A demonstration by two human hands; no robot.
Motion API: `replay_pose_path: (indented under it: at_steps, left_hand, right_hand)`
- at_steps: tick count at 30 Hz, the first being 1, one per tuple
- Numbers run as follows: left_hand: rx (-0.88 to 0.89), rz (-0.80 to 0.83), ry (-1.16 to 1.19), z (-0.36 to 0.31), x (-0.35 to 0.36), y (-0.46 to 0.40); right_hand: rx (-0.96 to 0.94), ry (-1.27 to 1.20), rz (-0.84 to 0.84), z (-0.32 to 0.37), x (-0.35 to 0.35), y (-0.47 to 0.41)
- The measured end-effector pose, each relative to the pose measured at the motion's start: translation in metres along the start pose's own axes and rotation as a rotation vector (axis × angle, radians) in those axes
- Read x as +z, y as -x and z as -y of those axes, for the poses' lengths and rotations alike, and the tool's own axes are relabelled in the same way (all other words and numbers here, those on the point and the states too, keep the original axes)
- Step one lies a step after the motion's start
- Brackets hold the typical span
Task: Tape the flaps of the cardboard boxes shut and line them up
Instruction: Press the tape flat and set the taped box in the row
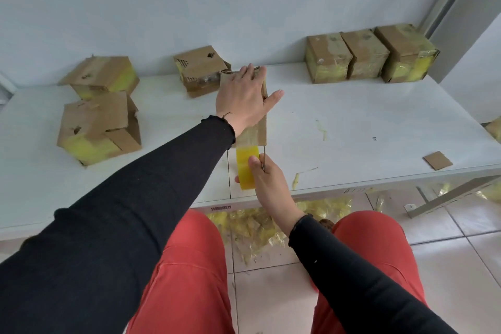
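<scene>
The fingers (250, 73) of the left hand (241, 100) are laid nearly straight and spread across the top of a cardboard box (257, 130), with the thumb stretched out to the right; the box is pressed down, not gripped. This box stands near the middle of the counter (352, 122), a little back from its front edge. The right hand (267, 179) is curled round a roll of yellow tape (245, 168), held just in front of the box, and a thin dark tool, perhaps scissors (263, 161), is pinched against it. A glossy strip appears to be drawn from the roll up the box's near face.

The strip could crease or stick to itself if tension is lost, and the flaps could spring up if the pressing palm is lifted too early. A crooked cut could be made, since roll and blade are shared by one hand.

The cardboard is brown, matte, scuffed and torn in places. Three sealed boxes (371, 54) are lined up touching at the back right corner. Three unsealed boxes (97, 114) with loose flaps are scattered towards the left edge and back. The counter is smooth and white. Crumpled yellow tape scraps (257, 228) are heaped on the tiled floor below.
</scene>
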State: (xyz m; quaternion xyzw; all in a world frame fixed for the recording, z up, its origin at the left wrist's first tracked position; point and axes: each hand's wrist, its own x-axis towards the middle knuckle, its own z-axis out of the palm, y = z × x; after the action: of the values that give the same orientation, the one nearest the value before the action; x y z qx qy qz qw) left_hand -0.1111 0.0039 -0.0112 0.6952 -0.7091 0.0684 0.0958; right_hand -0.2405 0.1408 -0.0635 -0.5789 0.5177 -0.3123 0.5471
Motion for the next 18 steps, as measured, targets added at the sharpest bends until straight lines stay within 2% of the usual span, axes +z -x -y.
replay_pose_path:
  at_steps: [2, 4, 5, 6, 8, 9, 10, 12, 13, 14, 18]
  left_hand:
    - [0.009, 0.087, 0.147, 0.001, -0.014, 0.0]
    - [0.053, 0.11, 0.51, 0.008, -0.036, 0.005]
    - [0.069, -0.001, 0.678, 0.014, -0.044, 0.012]
    - [0.053, -0.193, 0.77, 0.019, -0.048, 0.023]
    - [-0.097, -0.558, 0.819, 0.025, -0.039, 0.06]
    - [-0.227, -0.595, 0.869, 0.022, -0.028, 0.081]
    - [-0.359, -0.521, 0.937, 0.015, -0.015, 0.101]
    - [-0.573, -0.167, 1.054, -0.001, 0.011, 0.13]
    - [-0.624, -0.013, 1.111, -0.008, 0.023, 0.14]
    - [-0.644, 0.068, 1.18, -0.012, 0.03, 0.145]
    - [-0.624, 0.036, 1.357, -0.017, 0.036, 0.148]
  right_hand:
    - [0.0, 0.0, 0.007, 0.001, 0.002, 0.002]
    - [0.012, -0.025, 0.013, 0.002, 0.002, 0.004]
    - [0.029, -0.047, 0.015, 0.003, 0.002, 0.006]
    - [0.045, -0.063, 0.016, 0.004, 0.001, 0.006]
    - [0.06, -0.059, 0.026, 0.002, 0.001, 0.007]
    - [0.058, -0.038, 0.031, 0.001, 0.0, 0.006]
    - [0.047, -0.014, 0.032, -0.001, -0.002, 0.005]
    - [0.025, 0.033, 0.045, -0.002, -0.007, 0.003]
    - [0.017, 0.077, 0.06, -0.001, -0.012, 0.003]
    - [0.004, 0.145, 0.072, 0.001, -0.018, 0.001]
    - [-0.207, 0.555, -0.057, 0.012, -0.052, -0.012]
